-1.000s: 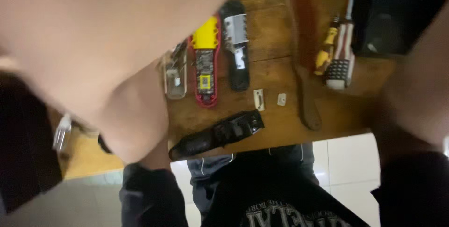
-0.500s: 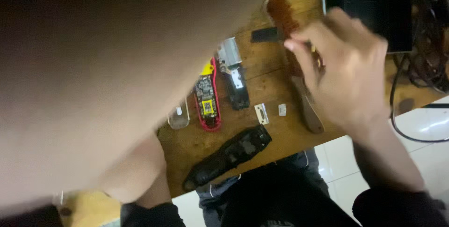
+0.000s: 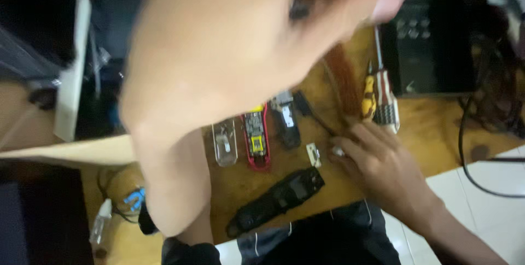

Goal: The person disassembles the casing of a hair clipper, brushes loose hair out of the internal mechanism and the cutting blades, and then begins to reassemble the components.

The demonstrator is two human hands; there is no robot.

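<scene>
My left hand [image 3: 235, 52] is raised close to the camera, big and blurred; something dark shows by its fingers, too unclear to name. My right hand [image 3: 383, 169] rests on the wooden table [image 3: 432, 128], its fingertips pinched on a small white part [image 3: 338, 151]. Just left of that part lies a small metal piece [image 3: 313, 154]. Clipper pieces lie spread out further left: a red and yellow inner body [image 3: 257, 139], a clear casing piece [image 3: 225, 143], a black and silver part [image 3: 287, 120] and a long black shell [image 3: 279, 198].
A brown brush [image 3: 344, 82], a yellow screwdriver [image 3: 369, 98] and a striped-handled tool [image 3: 386, 106] lie beyond my right hand. A black box [image 3: 426, 46] stands at the back right, with black cables [image 3: 484, 186] beside it. A small bottle [image 3: 101, 227] sits at the left.
My right hand has come down from the brush to the small white part. My left arm has lifted higher across the view, and the camera has shifted.
</scene>
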